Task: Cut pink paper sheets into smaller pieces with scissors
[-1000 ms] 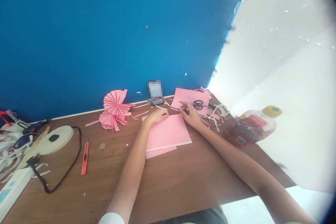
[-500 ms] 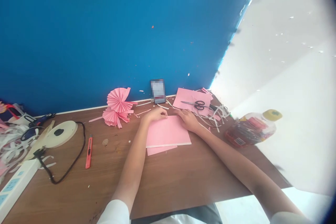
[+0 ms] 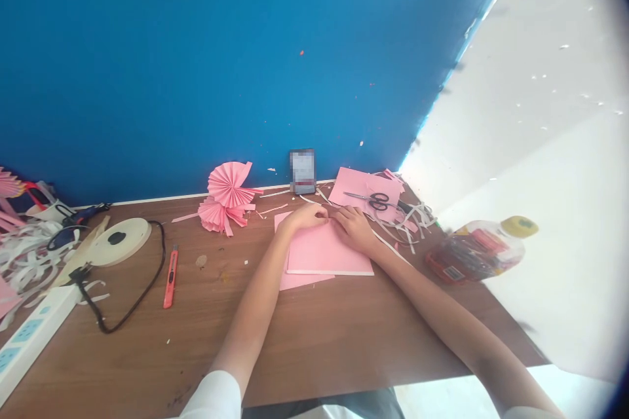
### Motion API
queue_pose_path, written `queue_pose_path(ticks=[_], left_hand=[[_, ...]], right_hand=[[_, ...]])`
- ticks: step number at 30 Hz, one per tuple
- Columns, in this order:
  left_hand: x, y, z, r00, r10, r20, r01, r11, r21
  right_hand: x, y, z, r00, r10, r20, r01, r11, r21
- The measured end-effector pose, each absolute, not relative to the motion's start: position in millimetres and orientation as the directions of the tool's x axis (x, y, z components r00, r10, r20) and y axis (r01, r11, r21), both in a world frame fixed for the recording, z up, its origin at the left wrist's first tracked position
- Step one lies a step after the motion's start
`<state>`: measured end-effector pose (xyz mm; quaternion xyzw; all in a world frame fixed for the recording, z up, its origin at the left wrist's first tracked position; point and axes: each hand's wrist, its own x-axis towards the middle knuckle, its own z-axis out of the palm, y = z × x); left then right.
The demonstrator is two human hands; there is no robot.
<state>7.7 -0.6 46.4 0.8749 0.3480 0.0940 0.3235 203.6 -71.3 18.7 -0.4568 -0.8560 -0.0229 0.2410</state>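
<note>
A pink paper sheet (image 3: 329, 252) with a white strip along its near edge lies on the table, overlapping a second pink sheet (image 3: 301, 282) beneath it. My left hand (image 3: 307, 215) is at the far left part of the top sheet, its fingers curled and closed at the far edge; the fingertips are partly hidden. Beside it, my right hand (image 3: 354, 228) rests flat on the sheet's far right part, fingers stretched forward. Black-handled scissors (image 3: 377, 201) lie just beyond the right hand on another pink sheet (image 3: 348, 183).
Pleated pink paper fans (image 3: 230, 184) and a phone (image 3: 303, 171) stand by the wall. Leftward are a red cutter (image 3: 170, 278), a tape roll (image 3: 135, 236), a black cord and a power strip (image 3: 37, 334). A yellow-capped bottle (image 3: 476, 252) is at right, near white strips.
The top pink sheet has slid right over the lower one, uncovering more of the lower sheet's left side. Both hands stay at its far edge. The whole view has shifted slightly.
</note>
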Motion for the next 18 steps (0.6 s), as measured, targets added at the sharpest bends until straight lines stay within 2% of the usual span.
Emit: queue_pose_path(ticks=[5,12,18], left_hand=[[0,4,48,0.758,0.645,-0.093,0.532,-0.53,0.66],[-23,10,49,0.724,0.675,-0.142,0.575,-0.477,0.664],[-22,9,45,0.692,0.705,-0.155,0.603,-0.447,0.661]], right_hand=[[202,-68,16,-0.395,0.799,0.453,0.807,0.537,-0.244],[200,-70,14,-0.418,0.808,0.415,0.862,0.497,-0.099],[201,-70,15,-0.442,0.801,0.403,0.851,0.517,-0.094]])
